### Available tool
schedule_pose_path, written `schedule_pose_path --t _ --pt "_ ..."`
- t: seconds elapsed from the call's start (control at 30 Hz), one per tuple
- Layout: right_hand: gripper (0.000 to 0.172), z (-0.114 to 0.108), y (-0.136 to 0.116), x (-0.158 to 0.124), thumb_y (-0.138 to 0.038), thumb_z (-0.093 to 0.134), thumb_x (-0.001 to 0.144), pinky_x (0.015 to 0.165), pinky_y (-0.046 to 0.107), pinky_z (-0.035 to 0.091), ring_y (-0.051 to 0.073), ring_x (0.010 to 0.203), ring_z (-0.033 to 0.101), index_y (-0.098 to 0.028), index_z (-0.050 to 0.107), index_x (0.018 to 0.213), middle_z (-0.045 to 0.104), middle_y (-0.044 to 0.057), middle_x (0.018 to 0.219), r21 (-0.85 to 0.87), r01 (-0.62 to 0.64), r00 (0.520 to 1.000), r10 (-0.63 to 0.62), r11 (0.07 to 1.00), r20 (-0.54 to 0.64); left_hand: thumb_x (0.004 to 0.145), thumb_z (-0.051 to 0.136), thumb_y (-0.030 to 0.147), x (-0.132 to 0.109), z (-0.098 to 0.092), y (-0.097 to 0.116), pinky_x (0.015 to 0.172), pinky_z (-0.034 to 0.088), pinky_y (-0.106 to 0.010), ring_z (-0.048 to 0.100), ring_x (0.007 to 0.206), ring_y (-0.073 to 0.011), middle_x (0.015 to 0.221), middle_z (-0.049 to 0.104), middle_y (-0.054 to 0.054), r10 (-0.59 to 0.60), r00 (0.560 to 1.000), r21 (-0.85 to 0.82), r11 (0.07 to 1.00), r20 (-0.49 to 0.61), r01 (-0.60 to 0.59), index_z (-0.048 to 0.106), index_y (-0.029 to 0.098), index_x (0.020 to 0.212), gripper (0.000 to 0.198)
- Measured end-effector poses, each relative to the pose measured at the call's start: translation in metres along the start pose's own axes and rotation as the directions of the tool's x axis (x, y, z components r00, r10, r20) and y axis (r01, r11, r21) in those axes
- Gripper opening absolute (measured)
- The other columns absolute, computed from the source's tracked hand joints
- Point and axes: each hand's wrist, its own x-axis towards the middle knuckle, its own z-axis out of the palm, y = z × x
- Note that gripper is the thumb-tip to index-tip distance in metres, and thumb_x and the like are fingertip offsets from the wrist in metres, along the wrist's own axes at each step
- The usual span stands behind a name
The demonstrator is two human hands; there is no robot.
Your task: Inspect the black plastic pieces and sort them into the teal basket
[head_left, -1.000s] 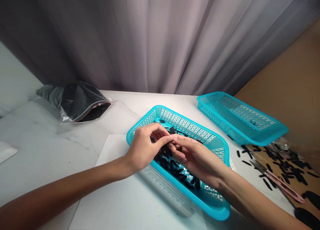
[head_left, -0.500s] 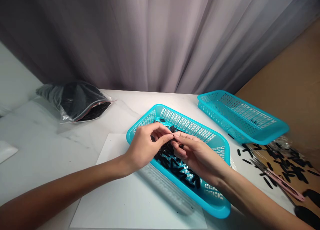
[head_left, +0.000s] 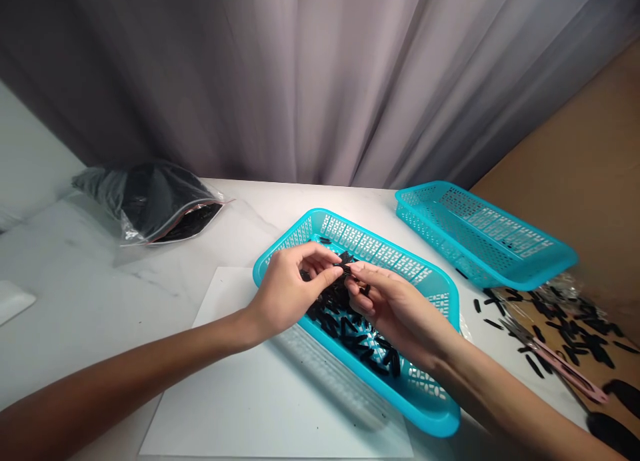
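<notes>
Black plastic piece (head_left: 345, 264) sits pinched in a clenched grip between left hand (head_left: 287, 294) and right hand (head_left: 395, 307), just above a heap of black pieces (head_left: 340, 314) inside a turquoise basket (head_left: 390, 244) on the white marble worktop (head_left: 125, 281).

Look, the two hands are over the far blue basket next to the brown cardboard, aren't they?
Not that basket. The head view shows the left hand and right hand over the nearer blue basket, the one holding the heap of black pieces. The far blue basket does sit next to the brown cardboard.
</notes>
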Motion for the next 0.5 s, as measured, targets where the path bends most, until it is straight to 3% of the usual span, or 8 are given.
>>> schedule_pose_path --t 0.5 --pt "0.024 0.002 -0.0002 0.0006 -0.034 0.081 0.078 0.06 0.027 0.026 0.011 0.063 0.033 -0.015 0.066 0.073 0.05 -0.001 0.071 -0.058 0.026 1.0 -0.026 0.998 0.006 0.084 0.072 0.026 -0.0018 -0.0006 0.0007 0.066 0.053 -0.024 0.068 0.075 -0.0132 0.082 0.073 -0.001 -0.009 1.0 0.003 1.0 0.02 0.009 0.07 0.018 0.09 0.01"
